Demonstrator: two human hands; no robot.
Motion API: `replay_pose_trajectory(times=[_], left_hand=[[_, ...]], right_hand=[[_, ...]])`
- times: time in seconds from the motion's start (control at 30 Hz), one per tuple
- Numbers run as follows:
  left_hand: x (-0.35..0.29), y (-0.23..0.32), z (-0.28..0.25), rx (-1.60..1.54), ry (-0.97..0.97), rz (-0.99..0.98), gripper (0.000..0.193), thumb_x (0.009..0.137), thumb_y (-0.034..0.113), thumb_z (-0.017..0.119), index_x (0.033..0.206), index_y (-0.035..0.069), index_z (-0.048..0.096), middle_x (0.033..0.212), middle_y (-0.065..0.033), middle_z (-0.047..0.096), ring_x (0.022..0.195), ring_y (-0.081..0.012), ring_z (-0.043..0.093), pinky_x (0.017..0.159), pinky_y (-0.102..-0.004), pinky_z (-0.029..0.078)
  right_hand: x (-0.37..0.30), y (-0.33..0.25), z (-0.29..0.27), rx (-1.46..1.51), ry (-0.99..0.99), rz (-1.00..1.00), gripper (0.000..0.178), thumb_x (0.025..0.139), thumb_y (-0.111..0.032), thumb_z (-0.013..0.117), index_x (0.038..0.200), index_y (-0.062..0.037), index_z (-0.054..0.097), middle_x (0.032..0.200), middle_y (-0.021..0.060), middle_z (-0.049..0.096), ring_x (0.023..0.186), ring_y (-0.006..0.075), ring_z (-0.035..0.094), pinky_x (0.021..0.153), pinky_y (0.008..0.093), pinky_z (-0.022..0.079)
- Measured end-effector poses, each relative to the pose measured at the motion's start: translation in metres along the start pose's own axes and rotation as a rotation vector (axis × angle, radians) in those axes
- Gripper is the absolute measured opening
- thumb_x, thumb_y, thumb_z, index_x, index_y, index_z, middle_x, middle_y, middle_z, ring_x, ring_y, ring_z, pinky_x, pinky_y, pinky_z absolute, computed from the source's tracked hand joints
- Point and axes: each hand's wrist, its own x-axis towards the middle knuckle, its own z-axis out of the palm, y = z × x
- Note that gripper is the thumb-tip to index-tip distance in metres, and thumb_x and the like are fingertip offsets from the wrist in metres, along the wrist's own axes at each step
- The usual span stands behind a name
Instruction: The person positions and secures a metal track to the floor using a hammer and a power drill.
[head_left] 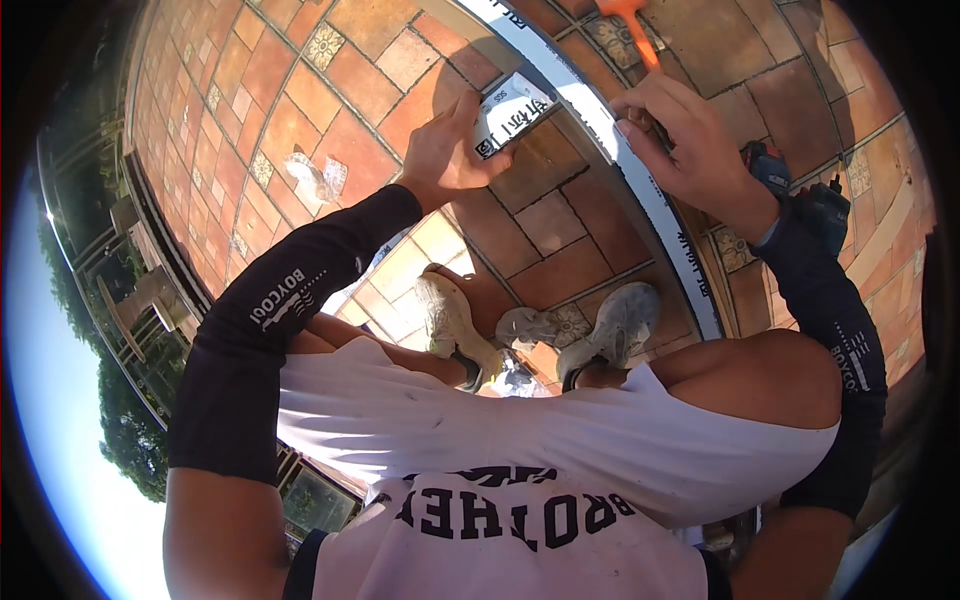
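Observation:
A long frame bar point(575, 82) with white film and dark print runs in a curve from the top middle down past my right knee. A short bar piece point(512, 108) in the same white film meets its left side at an angle. My left hand point(448, 152) is closed round the free end of this short piece, thumb below and fingers above. Over the long bar, across from the joint, my right hand point(700, 150) has its thumb and fingers drawn together. Something small and dark shows between them, too hidden to name.
An orange tool point(630, 18), perhaps a hammer, lies beyond my right hand. Two dark cordless power tools point(825, 212) sit right of my right wrist. Crumpled clear plastic point(315, 178) lies on the tiled floor point(390, 60) at left. My shoes point(622, 325) stand left of the long bar.

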Motion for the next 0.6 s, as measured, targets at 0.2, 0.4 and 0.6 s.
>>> replay_pose_trajectory(times=[0.2,0.4,0.6], left_hand=[[-0.019,-0.02,-0.005,0.028,0.09,0.036,0.066,0.087,0.043,0.082,0.134,0.003,0.058,0.102,-0.0187,0.077,0.091,-0.0396,0.075,0.078,-0.0454,0.06],[-0.002,-0.032,0.009,-0.174,0.146,0.163,0.062,0.089,0.041,0.08,0.131,0.006,0.052,0.115,-0.0138,0.073,0.108,-0.0376,0.072,0.081,-0.0492,0.06],[-0.068,-0.101,-0.035,-0.247,0.13,0.263,0.079,0.096,0.037,0.066,0.166,0.017,0.035,0.163,-0.0311,0.039,0.144,-0.0474,0.042,0.117,-0.0528,0.041]], right_hand=[[-0.003,-0.075,0.08,-0.054,-0.947,-0.355,0.018,0.093,-0.019,0.073,0.105,-0.0074,0.066,0.098,0.0098,0.068,0.083,0.0331,0.071,0.073,0.0469,0.055],[0.075,-0.074,0.128,-0.131,-0.325,-0.587,0.028,0.082,-0.016,0.084,0.098,-0.0095,0.063,0.098,0.0039,0.063,0.085,0.0261,0.068,0.071,0.0398,0.054],[0.14,-0.079,0.156,-0.179,-0.394,-0.753,0.074,0.075,-0.033,0.091,0.134,-0.0051,0.056,0.126,0.0138,0.058,0.113,0.0335,0.06,0.097,0.0461,0.049]])
